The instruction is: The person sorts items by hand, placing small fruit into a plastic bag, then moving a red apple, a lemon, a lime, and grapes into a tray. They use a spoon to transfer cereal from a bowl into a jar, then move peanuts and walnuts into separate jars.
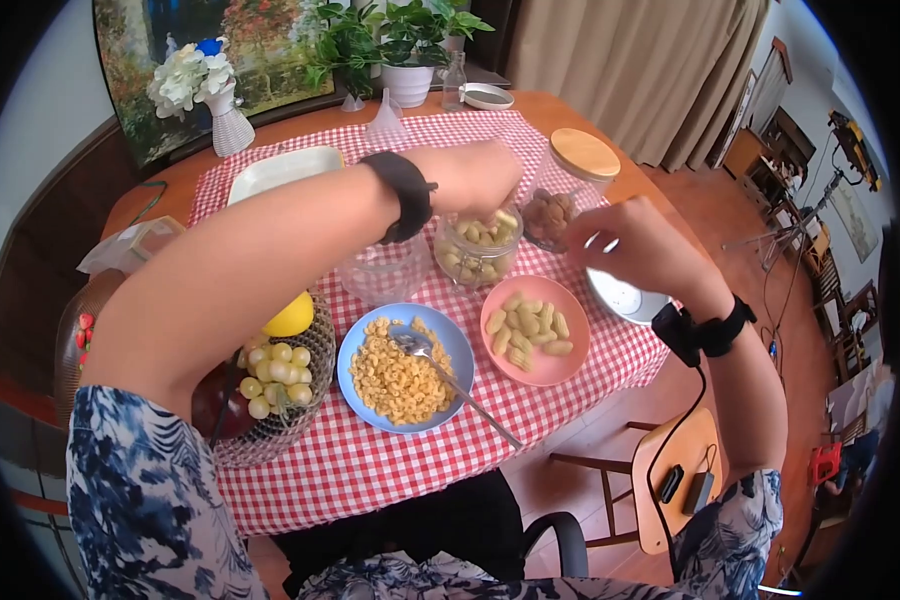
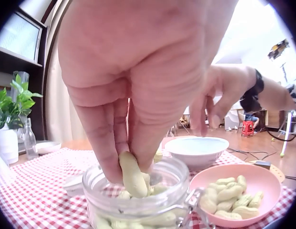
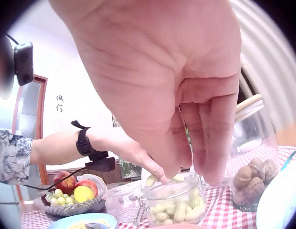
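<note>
A glass clip jar point(image 1: 479, 246) with peanuts in it stands in the middle of the table. My left hand point(image 1: 475, 178) is over its mouth, and in the left wrist view finger and thumb pinch a peanut point(image 2: 133, 175) at the rim. To the right, my right hand point(image 1: 635, 245) hangs in the air with loosely bent fingers, near a wooden-lidded jar point(image 1: 580, 160) of walnuts and above a white bowl point(image 1: 625, 300). Nothing shows between its fingers in the right wrist view. More peanuts lie on a pink plate point(image 1: 577, 365) in front of the jar.
A blue plate point(image 1: 346, 372) of small yellow pasta-like pieces bears a metal spoon point(image 1: 470, 398). Left of it sits a woven fruit basket point(image 1: 315, 395) with grapes and a lemon. Behind are a white tray point(image 1: 260, 178), a funnel point(image 1: 386, 120) and potted plants point(image 1: 407, 85).
</note>
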Action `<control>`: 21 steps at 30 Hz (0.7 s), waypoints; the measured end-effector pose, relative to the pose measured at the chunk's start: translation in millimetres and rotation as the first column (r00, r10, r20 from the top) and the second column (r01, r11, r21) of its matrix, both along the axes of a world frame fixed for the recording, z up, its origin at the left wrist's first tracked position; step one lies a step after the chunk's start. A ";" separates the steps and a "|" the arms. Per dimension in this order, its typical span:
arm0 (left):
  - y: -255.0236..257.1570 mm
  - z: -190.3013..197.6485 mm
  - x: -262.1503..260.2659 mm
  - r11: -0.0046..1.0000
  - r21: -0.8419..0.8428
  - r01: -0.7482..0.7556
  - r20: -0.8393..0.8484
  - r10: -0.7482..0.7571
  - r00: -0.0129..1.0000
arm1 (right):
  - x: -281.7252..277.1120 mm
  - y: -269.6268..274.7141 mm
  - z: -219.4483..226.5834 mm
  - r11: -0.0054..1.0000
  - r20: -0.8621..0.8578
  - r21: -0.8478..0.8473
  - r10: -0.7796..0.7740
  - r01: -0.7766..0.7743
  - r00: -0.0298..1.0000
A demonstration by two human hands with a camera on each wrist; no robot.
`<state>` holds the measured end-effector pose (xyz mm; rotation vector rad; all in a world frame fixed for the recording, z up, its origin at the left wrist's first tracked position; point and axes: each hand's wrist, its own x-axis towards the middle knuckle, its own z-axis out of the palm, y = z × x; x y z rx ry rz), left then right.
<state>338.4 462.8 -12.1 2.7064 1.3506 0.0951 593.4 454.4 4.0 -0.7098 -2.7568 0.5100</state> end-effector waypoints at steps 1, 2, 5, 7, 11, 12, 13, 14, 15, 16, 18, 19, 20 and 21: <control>-4.2 10.6 3.0 1.000 0.010 -0.006 -0.004 0.006 1.000 | -2.5 1.8 5.3 0.999 -0.067 0.019 -0.035 0.037 0.997; -6.1 18.2 5.4 1.000 0.021 -0.012 -0.009 0.013 1.000 | -4.7 7.1 7.9 0.996 -0.109 0.046 -0.069 0.075 0.992; -32.8 24.4 23.4 0.992 0.057 0.113 0.126 -0.119 0.985 | -14.0 25.8 16.6 0.991 -0.204 0.070 -0.096 0.113 0.974; -69.7 26.3 41.5 0.999 -0.047 0.026 0.130 -0.019 0.991 | -30.0 31.1 21.7 0.997 -0.174 0.033 -0.061 0.068 0.983; -93.5 -22.2 64.1 0.997 0.000 0.083 0.230 -0.080 0.970 | -74.0 38.3 20.4 0.989 0.086 0.011 0.148 -0.149 0.985; -94.4 -29.7 67.3 0.982 0.089 0.165 0.213 -0.181 0.960 | -85.4 33.2 20.3 0.988 0.085 0.016 0.151 -0.153 0.985; -96.5 -30.2 69.2 0.982 0.093 0.163 0.210 -0.180 0.961 | -97.3 25.5 20.5 0.994 0.226 -0.086 0.084 -0.066 0.971; -98.0 -30.8 70.7 0.988 0.044 0.145 0.237 -0.152 0.959 | -103.5 21.5 20.4 0.984 0.367 -0.174 0.030 0.037 0.930; -98.3 -31.4 70.9 0.992 -0.006 0.129 0.263 -0.122 0.957 | -107.5 26.9 13.4 0.984 0.366 -0.173 0.030 0.037 0.930; -100.4 -25.8 67.9 0.980 0.105 0.171 0.212 -0.190 0.959 | -113.9 37.1 -0.4 0.986 0.397 -0.157 0.107 -0.048 0.911; -104.6 -8.1 58.4 0.981 0.036 0.189 0.182 -0.193 0.964 | -123.6 44.1 -15.5 0.976 0.451 -0.157 0.209 -0.153 0.868; -105.2 2.1 52.5 0.978 -0.029 0.207 0.153 -0.200 0.968 | -127.2 35.3 -9.6 0.975 0.446 -0.158 0.211 -0.155 0.870; -104.6 10.4 46.2 0.977 -0.060 0.206 0.105 -0.199 0.974 | -129.8 19.2 1.5 0.983 0.482 -0.162 0.152 -0.083 0.863; -102.9 19.6 40.3 0.976 -0.062 0.207 0.101 -0.200 0.975 | -130.7 10.7 7.5 0.986 0.518 -0.164 0.093 -0.008 0.850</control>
